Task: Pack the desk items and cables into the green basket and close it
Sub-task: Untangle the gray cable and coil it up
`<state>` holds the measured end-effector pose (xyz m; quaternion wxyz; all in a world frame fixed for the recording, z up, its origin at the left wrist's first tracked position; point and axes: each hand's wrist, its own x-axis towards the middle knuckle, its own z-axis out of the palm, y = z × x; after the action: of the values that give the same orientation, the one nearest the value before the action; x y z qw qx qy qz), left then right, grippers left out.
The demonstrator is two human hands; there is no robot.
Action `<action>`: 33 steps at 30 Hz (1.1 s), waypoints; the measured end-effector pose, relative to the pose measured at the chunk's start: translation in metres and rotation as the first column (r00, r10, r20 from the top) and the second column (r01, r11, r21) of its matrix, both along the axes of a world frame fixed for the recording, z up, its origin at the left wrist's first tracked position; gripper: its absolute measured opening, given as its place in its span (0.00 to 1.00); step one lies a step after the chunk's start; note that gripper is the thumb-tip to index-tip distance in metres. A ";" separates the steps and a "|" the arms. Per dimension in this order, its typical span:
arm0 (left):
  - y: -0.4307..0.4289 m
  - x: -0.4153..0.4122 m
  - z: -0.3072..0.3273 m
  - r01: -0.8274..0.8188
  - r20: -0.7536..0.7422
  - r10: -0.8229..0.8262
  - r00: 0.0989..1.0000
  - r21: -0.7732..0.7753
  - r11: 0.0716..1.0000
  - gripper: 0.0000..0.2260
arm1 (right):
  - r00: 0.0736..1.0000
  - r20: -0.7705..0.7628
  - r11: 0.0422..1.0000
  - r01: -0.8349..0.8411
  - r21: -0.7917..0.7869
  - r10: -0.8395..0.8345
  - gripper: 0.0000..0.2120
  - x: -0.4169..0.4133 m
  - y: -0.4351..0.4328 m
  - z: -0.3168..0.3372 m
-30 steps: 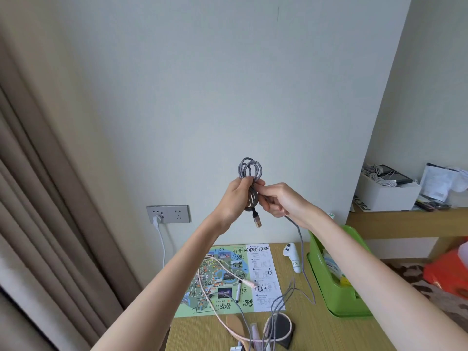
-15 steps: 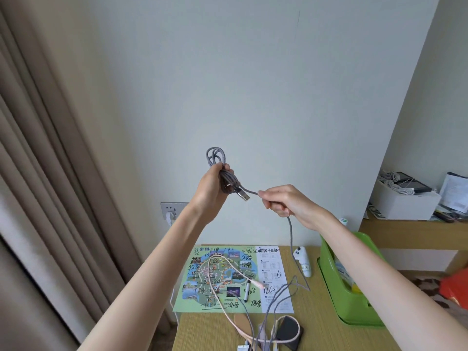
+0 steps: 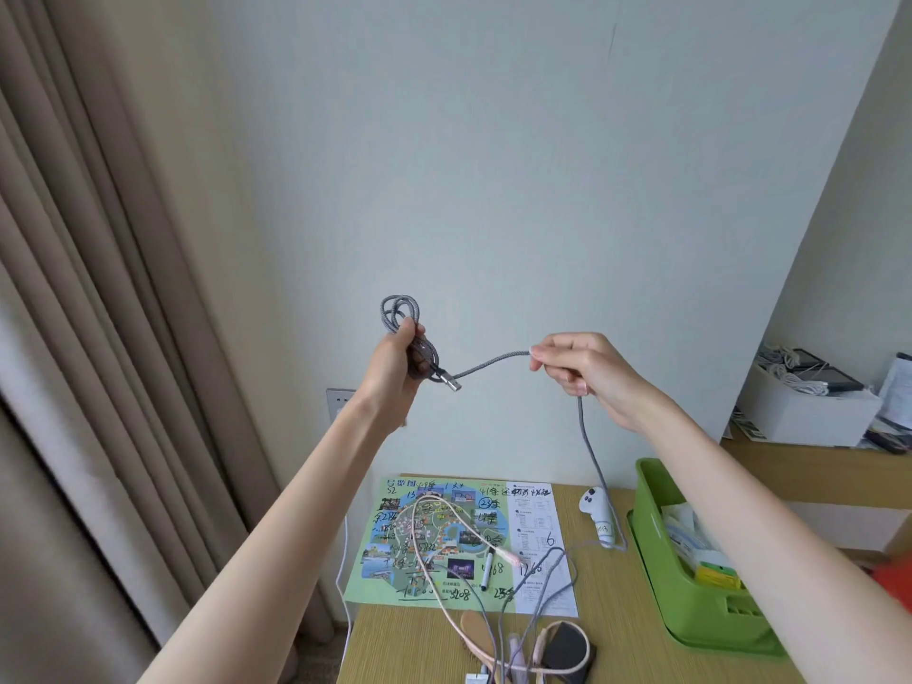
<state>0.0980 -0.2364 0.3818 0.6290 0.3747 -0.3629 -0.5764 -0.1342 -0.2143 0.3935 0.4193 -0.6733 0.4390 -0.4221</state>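
Note:
My left hand (image 3: 395,367) is raised in front of the wall and grips several coiled loops of a grey braided cable (image 3: 493,361), with its metal plug poking out below the fist. My right hand (image 3: 577,367) pinches the same cable a short way along. From there the cable hangs down to the desk. The green basket (image 3: 691,599) stands open on the desk at the right, with packets inside. A pink cable (image 3: 444,530), a white controller (image 3: 597,510) and a pen (image 3: 487,570) lie on the desk.
A printed map sheet (image 3: 395,575) covers the desk's back part. A brush, a black pad and more cable ends lie at the near edge. A wall socket (image 3: 338,402) holds a white plug. Curtains hang left; a shelf with a white box (image 3: 809,417) is right.
My hands have drawn apart: the left one went left with the coil, the right one slid right along the cable, stretching a span between them. The view shifted left.

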 end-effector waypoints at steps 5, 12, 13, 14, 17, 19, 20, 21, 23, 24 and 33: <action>0.008 -0.011 -0.013 0.080 0.501 -0.041 0.865 -0.055 0.995 0.11 | 1.000 -0.009 0.994 0.020 -0.111 -0.021 0.10 0.010 0.001 0.011; 0.025 -0.041 -0.014 0.372 0.724 -0.288 0.627 0.047 0.927 0.15 | 0.990 -0.119 0.960 0.037 -0.278 -0.073 0.08 0.024 -0.001 0.016; 0.027 -0.043 -0.014 0.391 0.708 -0.321 0.630 0.068 0.918 0.16 | 0.988 -0.130 0.957 0.048 -0.286 -0.088 0.08 0.023 -0.001 0.015; 0.028 -0.045 -0.013 0.409 0.684 -0.351 0.639 0.084 0.909 0.16 | 0.986 -0.133 0.956 0.059 -0.288 -0.101 0.08 0.020 -0.002 0.013; 0.031 -0.046 -0.014 0.457 0.624 -0.420 0.659 0.110 0.882 0.19 | 0.985 -0.120 0.957 0.087 -0.277 -0.124 0.07 0.013 -0.004 0.007; 0.033 -0.048 -0.015 0.479 0.633 -0.437 0.639 0.118 0.870 0.21 | 0.986 -0.110 0.959 0.087 -0.270 -0.121 0.07 0.010 -0.005 0.005; 0.035 -0.050 -0.015 0.486 0.650 -0.439 0.621 0.121 0.866 0.21 | 0.988 -0.106 0.960 0.081 -0.270 -0.113 0.07 0.010 -0.004 0.004; 0.036 -0.052 -0.014 0.492 0.673 -0.436 0.597 0.122 0.862 0.22 | 0.989 -0.104 0.960 0.071 -0.272 -0.102 0.07 0.010 -0.004 0.004; 0.040 -0.056 -0.013 0.516 0.717 -0.435 0.545 0.122 0.848 0.22 | 0.989 -0.119 0.959 0.053 -0.278 -0.089 0.08 0.012 -0.004 0.005; 0.041 -0.058 -0.013 0.531 0.727 -0.440 0.528 0.121 0.838 0.20 | 0.987 -0.130 0.959 0.052 -0.280 -0.092 0.08 0.013 -0.005 0.005; 0.032 -0.056 -0.008 0.361 0.660 -0.259 0.705 -0.020 0.932 0.15 | 0.980 -0.029 0.978 0.194 -0.074 -0.197 0.19 -0.002 -0.013 -0.022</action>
<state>0.0416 -0.2043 0.3740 0.3841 0.4363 -0.6569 -0.4803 -0.1358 -0.2273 0.3716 0.3436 -0.6490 0.4953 -0.4642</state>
